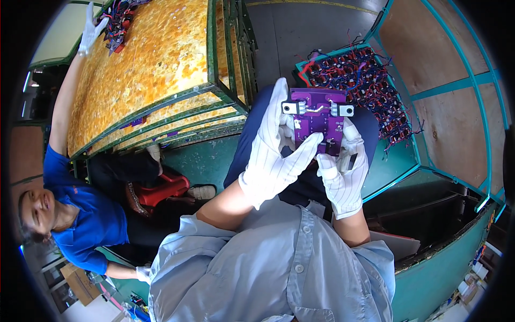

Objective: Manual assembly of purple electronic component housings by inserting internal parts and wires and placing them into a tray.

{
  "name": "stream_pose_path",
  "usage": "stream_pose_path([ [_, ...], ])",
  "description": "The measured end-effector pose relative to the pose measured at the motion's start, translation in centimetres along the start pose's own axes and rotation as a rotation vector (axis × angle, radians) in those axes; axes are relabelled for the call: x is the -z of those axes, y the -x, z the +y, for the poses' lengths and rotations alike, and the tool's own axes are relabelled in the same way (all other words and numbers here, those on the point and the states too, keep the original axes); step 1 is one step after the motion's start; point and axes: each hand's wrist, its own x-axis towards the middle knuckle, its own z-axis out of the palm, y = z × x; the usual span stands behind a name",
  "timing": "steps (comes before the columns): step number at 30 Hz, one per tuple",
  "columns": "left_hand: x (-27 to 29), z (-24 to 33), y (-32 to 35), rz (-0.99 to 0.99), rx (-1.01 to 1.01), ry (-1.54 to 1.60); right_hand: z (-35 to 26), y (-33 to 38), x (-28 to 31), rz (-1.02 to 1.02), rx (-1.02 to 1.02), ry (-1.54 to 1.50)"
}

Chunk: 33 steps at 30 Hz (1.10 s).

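Note:
A purple circuit board (317, 126) is held up in front of my lap, between my two white striped gloves. Two black components with metal tabs sit along its far edge. My left hand (273, 147) grips the left side, its thumb across the near left corner and its fingers partly behind the board. At the lower right corner, my right hand (346, 174) has its fingers closed on the edge. What lies under the board is hidden.
A teal-framed tray (370, 88) full of boards with red and blue wires stands beyond my knees. On the left is a rack (155, 59) with stacked, mottled yellow shelves. A co-worker in a blue shirt (88, 217) reaches to wired parts (119, 27) on top. Wooden panels (450, 112) stand right.

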Motion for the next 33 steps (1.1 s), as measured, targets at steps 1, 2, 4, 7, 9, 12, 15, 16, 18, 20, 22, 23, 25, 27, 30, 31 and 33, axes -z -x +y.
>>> stream_pose_path([
  [1,-0.1,0.5,0.0,0.007,0.004,0.079,-0.1,0.1,0.0,0.016,0.002,-0.005],
  [2,-0.4,1.1,0.0,0.014,0.008,0.159,-0.2,0.0,0.0,0.017,0.000,-0.005],
  [4,-0.4,1.2,0.1,0.002,0.067,0.116,-0.2,-0.1,0.2,0.017,-0.016,-0.018],
  [7,-0.2,0.5,0.2,0.011,-0.044,-0.018,-0.7,0.0,0.5,0.012,-0.030,0.064],
  [9,-0.2,0.9,0.5,0.020,0.099,0.181,-1.3,0.2,0.8,0.010,-0.063,0.080],
  [12,-0.2,1.1,0.1,0.029,0.100,0.335,-1.7,0.2,1.2,0.027,-0.232,-0.119],
  [15,0.7,-0.1,0.1,0.047,0.109,0.270,-0.1,-0.4,1.6,0.131,-0.280,-0.659],
  [16,1.0,-0.3,0.0,0.019,0.144,0.332,0.0,-0.2,1.7,0.132,-0.278,-0.660],
  [18,1.1,-0.7,0.0,0.034,0.121,0.384,-0.2,0.0,1.2,0.074,-0.013,-0.282],
  [20,1.3,-0.8,0.0,0.003,0.126,0.485,0.0,0.2,0.9,0.121,-0.034,-0.238],
  [22,1.3,-1.2,0.0,0.022,0.089,0.445,0.2,0.2,0.8,0.168,-0.053,-0.194],
  [23,1.2,-1.4,0.0,0.042,0.051,0.408,0.4,0.2,1.0,0.146,-0.091,-0.224],
  [25,0.9,-1.5,0.1,0.077,0.027,0.426,0.4,0.3,1.0,0.123,-0.131,-0.254],
  [27,0.7,-1.0,0.0,0.111,0.005,0.445,0.0,0.3,0.7,0.060,-0.076,-0.401],
  [30,0.7,-0.6,-0.1,0.062,0.087,0.643,0.4,0.2,0.9,0.040,-0.106,-0.482],
  [31,1.0,-1.2,0.1,0.036,0.043,0.616,0.3,0.2,0.8,0.046,-0.091,-0.498],
  [33,1.1,-1.3,0.1,0.037,0.026,0.579,0.3,0.1,0.6,0.063,-0.099,-0.487],
])
